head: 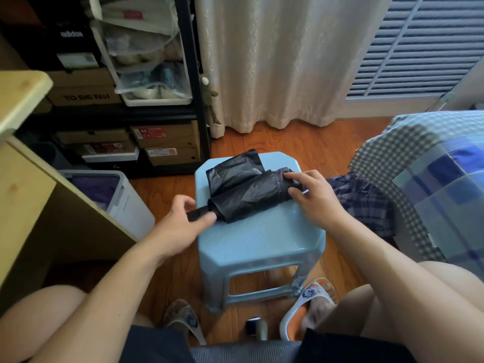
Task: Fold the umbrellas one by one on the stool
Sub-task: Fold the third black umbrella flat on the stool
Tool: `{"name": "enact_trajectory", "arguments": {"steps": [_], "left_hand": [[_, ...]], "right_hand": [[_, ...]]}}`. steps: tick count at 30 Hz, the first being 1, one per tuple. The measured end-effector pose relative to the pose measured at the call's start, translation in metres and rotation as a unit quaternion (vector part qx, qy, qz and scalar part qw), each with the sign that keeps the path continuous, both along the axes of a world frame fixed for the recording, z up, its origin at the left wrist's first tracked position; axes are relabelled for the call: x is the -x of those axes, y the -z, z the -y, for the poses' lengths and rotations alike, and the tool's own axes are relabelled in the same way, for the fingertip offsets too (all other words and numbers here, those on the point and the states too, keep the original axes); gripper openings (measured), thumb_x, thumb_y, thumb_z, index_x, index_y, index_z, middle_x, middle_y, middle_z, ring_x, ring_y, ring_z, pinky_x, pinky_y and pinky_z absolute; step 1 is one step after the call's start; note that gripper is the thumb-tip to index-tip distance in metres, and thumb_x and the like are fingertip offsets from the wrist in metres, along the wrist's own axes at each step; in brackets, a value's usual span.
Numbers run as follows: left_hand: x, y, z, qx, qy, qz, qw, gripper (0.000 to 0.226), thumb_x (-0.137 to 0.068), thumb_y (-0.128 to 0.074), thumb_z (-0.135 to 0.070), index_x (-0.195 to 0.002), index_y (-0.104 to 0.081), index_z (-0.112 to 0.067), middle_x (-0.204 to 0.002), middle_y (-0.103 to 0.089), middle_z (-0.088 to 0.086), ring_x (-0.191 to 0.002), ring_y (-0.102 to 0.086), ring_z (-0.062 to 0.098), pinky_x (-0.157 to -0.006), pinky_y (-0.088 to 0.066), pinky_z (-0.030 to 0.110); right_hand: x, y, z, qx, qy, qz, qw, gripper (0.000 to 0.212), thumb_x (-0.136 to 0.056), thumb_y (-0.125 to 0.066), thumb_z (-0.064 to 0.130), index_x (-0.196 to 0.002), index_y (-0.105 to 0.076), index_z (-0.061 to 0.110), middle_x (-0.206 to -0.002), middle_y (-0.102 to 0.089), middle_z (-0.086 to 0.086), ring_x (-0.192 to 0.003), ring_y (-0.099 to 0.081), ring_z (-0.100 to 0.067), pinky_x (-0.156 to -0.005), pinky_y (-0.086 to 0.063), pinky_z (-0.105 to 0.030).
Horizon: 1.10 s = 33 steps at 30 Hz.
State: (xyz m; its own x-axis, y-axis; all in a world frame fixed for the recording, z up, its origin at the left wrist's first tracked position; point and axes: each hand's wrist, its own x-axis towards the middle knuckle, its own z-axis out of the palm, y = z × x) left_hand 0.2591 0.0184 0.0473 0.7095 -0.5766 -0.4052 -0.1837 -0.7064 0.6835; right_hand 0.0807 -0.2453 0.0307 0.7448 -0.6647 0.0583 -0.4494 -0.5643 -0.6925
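A black umbrella [243,188] lies collapsed across the light blue plastic stool [259,239], its canopy loosely rolled and one flap spread toward the back. My left hand [183,221] holds the black handle at the stool's left edge, thumb and fingers curled around it. My right hand [311,193] grips the far end of the rolled canopy, fingers over the top and thumb against its side. A plaid dark blue umbrella [364,203] lies to the right, between the stool and the bed, partly hidden by my right wrist.
A wooden desk [28,184] stands at the left with a white bin [125,203] beside it. A black shelf of shoe boxes [162,142] fills the back left. A checked bedcover [432,179] is at the right. My slippered feet flank the stool's front legs.
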Motion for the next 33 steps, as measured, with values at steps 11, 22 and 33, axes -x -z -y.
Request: {"name": "enact_trajectory", "arguments": {"steps": [11,22,33], "left_hand": [[-0.007,0.003,-0.009,0.106,-0.015,-0.135,0.985,0.027,-0.109,-0.044,-0.038,-0.109,-0.056,-0.013,-0.077,-0.061,0.012,-0.052,-0.052,0.016,-0.044,-0.039,0.024],[-0.006,0.021,-0.011,0.052,-0.021,-0.084,0.995,0.052,-0.103,-0.035,-0.061,-0.099,-0.053,-0.013,-0.065,-0.059,0.003,-0.051,-0.052,0.019,-0.052,-0.039,0.032],[-0.002,0.02,-0.015,0.088,-0.018,-0.099,0.991,0.044,-0.103,-0.041,-0.058,-0.101,-0.052,-0.015,-0.068,-0.063,0.001,-0.058,-0.056,0.019,-0.061,-0.045,0.038]], "right_hand": [[0.004,-0.027,-0.003,-0.086,0.039,0.004,0.996,0.014,-0.098,-0.065,0.024,-0.09,-0.076,0.023,-0.085,-0.069,0.004,-0.083,-0.064,-0.016,-0.076,-0.051,-0.034],[0.019,-0.026,-0.078,0.083,-0.036,0.013,0.996,0.009,-0.094,-0.072,0.026,-0.089,-0.066,0.021,-0.078,-0.06,0.009,-0.072,-0.055,-0.007,-0.067,-0.046,-0.029],[-0.049,-0.016,-0.133,-0.158,0.215,-0.023,0.963,0.03,-0.094,-0.069,0.041,-0.08,-0.056,0.018,-0.083,-0.062,0.002,-0.079,-0.055,-0.02,-0.065,-0.036,-0.034]]}}
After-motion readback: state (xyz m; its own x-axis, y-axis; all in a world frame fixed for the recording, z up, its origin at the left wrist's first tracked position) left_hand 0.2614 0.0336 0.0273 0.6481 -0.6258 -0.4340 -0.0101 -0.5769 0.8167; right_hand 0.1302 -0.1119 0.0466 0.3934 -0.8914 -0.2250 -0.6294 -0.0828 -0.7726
